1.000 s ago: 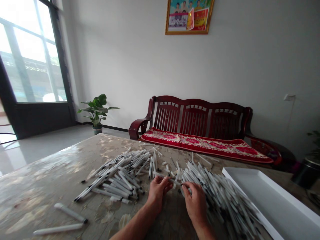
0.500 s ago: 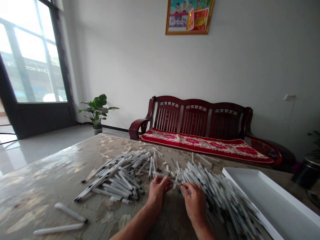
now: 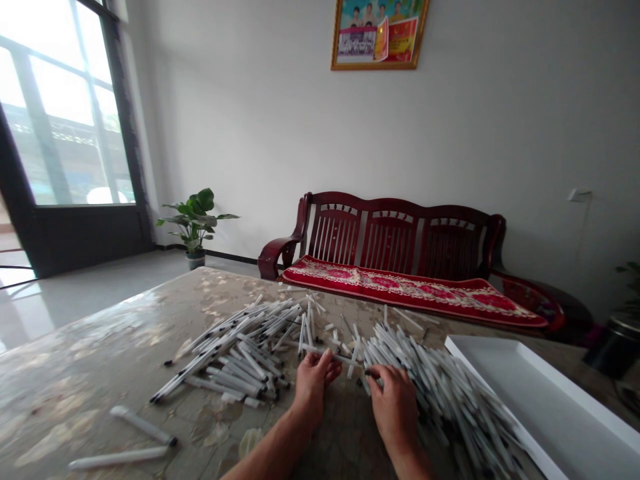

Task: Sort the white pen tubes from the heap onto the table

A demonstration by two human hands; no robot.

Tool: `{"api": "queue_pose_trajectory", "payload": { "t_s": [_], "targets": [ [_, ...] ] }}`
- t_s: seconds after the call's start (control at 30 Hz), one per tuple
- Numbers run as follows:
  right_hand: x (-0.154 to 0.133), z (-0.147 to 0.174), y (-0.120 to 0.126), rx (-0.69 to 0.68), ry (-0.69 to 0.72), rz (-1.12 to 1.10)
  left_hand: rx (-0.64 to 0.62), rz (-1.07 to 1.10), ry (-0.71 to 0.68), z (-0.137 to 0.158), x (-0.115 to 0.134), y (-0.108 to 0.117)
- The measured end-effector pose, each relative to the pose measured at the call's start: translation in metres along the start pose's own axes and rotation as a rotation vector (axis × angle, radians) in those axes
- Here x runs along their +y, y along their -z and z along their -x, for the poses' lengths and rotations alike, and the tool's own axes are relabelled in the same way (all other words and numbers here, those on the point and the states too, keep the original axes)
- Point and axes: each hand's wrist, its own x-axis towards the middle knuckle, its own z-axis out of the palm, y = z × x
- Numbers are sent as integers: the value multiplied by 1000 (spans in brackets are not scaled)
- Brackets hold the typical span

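Note:
My left hand (image 3: 315, 380) is closed around a pen (image 3: 343, 359) with a pale, see-through barrel, pinched between thumb and fingers and pointing to the right. Just right of the pen's end, my right hand (image 3: 393, 400) pinches a small black pen part (image 3: 369, 373); its exact kind is too small to make out. Beside the left hand lies a pile of white pens with black ends (image 3: 240, 360). A larger heap of similar pale pens (image 3: 440, 380) spreads out beside and beyond the right hand. Several short white pieces (image 3: 336, 337) lie between the two piles.
A shallow white box (image 3: 530, 380) stands on the right of the patterned tabletop (image 3: 65, 380). Two loose pens (image 3: 143, 427) lie at the near left. Behind the table are a dark red wooden bench (image 3: 390, 233) and a potted plant (image 3: 195, 220).
My right hand has shifted slightly right, away from the pen's end, with the black part showing between its fingers. The left hand has barely moved and keeps the pen.

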Motion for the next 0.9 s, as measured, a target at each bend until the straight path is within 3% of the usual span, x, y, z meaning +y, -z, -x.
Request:
{"api": "queue_pose_trajectory", "payload": {
  "t_s": [0.17,0.5,0.6,0.8,0.9],
  "targets": [
    [-1,3,-1,-23,18,89,-6,-12,-9,0,-1,1],
    [0,-3,2,27,101,0,-50,-37,-10,-1,-3,2],
    [2,-6,7,75,63,0,1,-16,-61,-6,3,5],
    [21,-11,24,247,-46,39,228,21,-267,-26,24,18],
    [25,-11,28,251,-80,99,198,-120,-294,-28,24,21]
  ]
}}
